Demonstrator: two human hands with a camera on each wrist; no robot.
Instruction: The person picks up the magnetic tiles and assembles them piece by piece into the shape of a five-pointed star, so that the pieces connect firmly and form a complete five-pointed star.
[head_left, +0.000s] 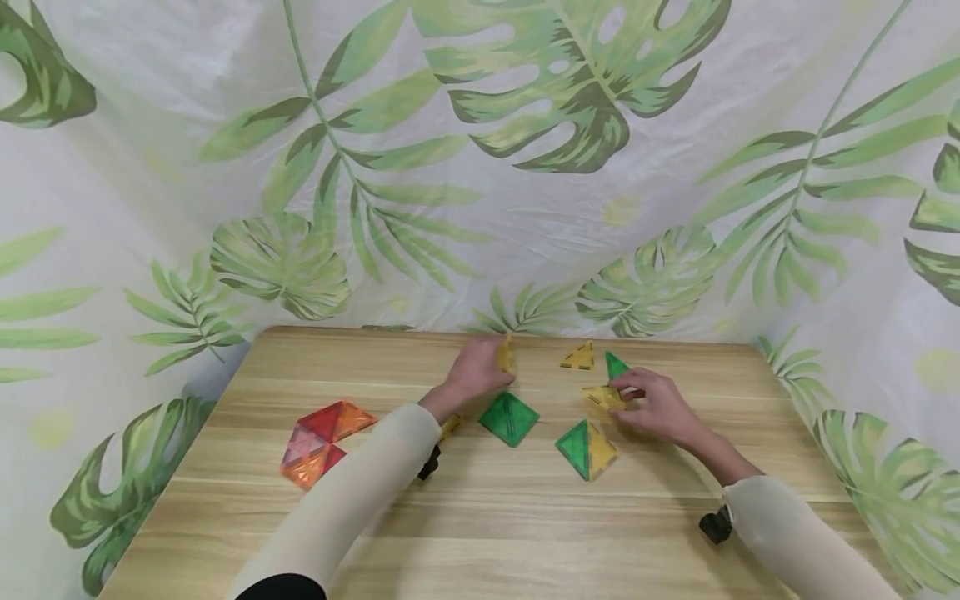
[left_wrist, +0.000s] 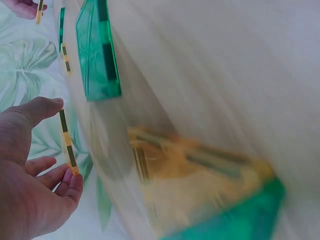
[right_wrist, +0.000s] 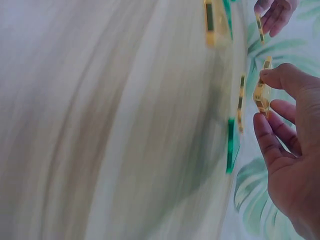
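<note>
At the back of the table, my left hand (head_left: 476, 367) pinches a yellow translucent triangle tile (head_left: 507, 354) between thumb and fingertips; the left wrist view shows it edge-on. My right hand (head_left: 656, 404) pinches another yellow triangle tile (right_wrist: 262, 95), held above the table in the right wrist view. Just beyond the right hand is a green triangle tile (head_left: 615, 365), with a loose yellow triangle tile (head_left: 579, 357) to its left. Two green triangles form a square (head_left: 510, 419) between the hands. Nearer the front, a green and a yellow triangle lie joined as a square (head_left: 587, 450).
On the left lies a partial ring of red, pink and orange tiles (head_left: 330, 423), partly covered by the left sleeve. A yellow tile (head_left: 451, 427) peeks out beside the left forearm. Behind the wooden table (head_left: 525, 533) hangs a leaf-patterned cloth (head_left: 525, 225).
</note>
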